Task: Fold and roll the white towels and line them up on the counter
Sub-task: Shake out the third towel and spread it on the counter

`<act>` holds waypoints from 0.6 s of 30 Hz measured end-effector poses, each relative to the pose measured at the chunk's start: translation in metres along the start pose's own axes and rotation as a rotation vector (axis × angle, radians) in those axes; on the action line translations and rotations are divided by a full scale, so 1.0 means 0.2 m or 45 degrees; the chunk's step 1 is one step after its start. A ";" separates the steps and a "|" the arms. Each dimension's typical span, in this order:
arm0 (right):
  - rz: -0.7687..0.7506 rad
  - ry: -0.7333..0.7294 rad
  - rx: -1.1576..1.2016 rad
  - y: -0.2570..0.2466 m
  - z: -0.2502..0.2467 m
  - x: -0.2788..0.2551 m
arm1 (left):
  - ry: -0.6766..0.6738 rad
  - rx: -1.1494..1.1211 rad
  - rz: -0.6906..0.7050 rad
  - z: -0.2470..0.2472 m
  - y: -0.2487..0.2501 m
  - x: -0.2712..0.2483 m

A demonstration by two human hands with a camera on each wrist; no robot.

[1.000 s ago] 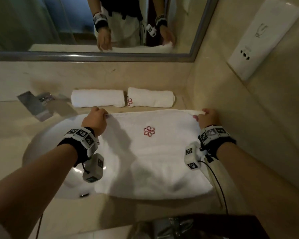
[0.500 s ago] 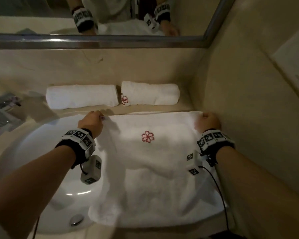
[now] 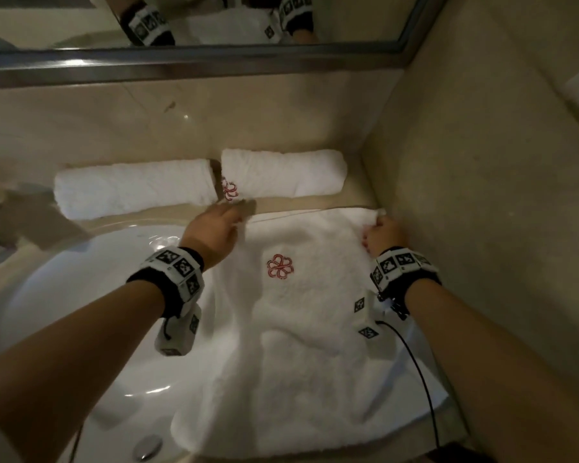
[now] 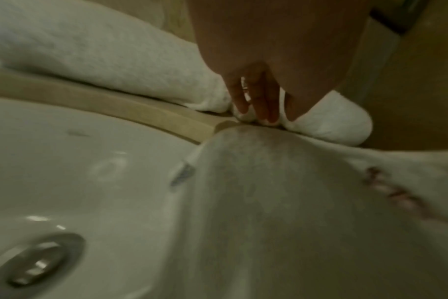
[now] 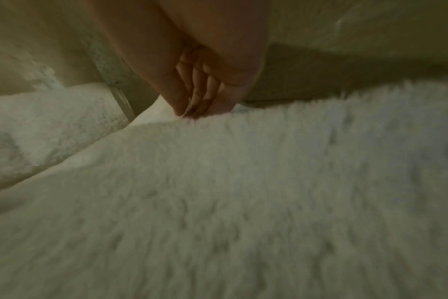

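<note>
A beige stone bench (image 3: 168,213) runs into a corner where a matching side wall (image 3: 482,162) rises at 3 o'clock and a metal-framed mirror (image 3: 188,63) spans 12 o'clock; a white sink (image 3: 91,329) with a chrome drain (image 3: 146,446) is sunk into the bench at 8 o'clock, and a faucet, cut off and blurred, sits at the 9 o'clock edge. The flat towel (image 3: 301,329) lies spread over the right half of the sink and the bench rim, its long axis running from 6 to 12 o'clock, a red flower emblem (image 3: 280,266) facing up near its far end. Behind it, two rolled towels lie end to end against the back wall, long axes 9 to 3 o'clock: the left roll (image 3: 134,187) and the right roll (image 3: 283,173), almost touching. The left hand (image 3: 214,233) pinches the flat towel's far left corner with its fingers (image 4: 258,101) pressed together, just in front of the rolls; that corner is motion-blurred. The right hand (image 3: 383,235) curls over the far right corner beside the wall, fingers (image 5: 200,95) bunched tight on the cloth. The towel's near edge hangs past the sink front, partly cut off
</note>
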State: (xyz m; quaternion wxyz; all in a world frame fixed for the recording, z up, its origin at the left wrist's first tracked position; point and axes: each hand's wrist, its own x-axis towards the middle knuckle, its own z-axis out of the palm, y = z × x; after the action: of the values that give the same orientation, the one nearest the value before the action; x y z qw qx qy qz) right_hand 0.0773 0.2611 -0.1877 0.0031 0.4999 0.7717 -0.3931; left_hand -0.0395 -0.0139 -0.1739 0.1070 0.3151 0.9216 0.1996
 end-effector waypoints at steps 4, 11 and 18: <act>-0.036 -0.078 0.017 0.01 0.01 -0.06 | -0.209 -0.048 -0.055 0.07 0.18 0.08; -0.013 -0.024 -0.084 0.04 -0.02 -0.14 | -0.329 0.107 -0.146 0.09 0.22 0.12; 0.099 0.044 -0.256 0.02 -0.06 -0.07 | -0.438 0.063 -0.180 0.05 0.18 0.16</act>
State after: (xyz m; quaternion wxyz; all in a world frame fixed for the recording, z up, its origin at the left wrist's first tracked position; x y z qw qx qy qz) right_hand 0.0914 0.2589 -0.1759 0.0553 0.5333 0.7873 -0.3044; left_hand -0.0418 0.0358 -0.1693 0.2689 0.2816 0.9142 0.1122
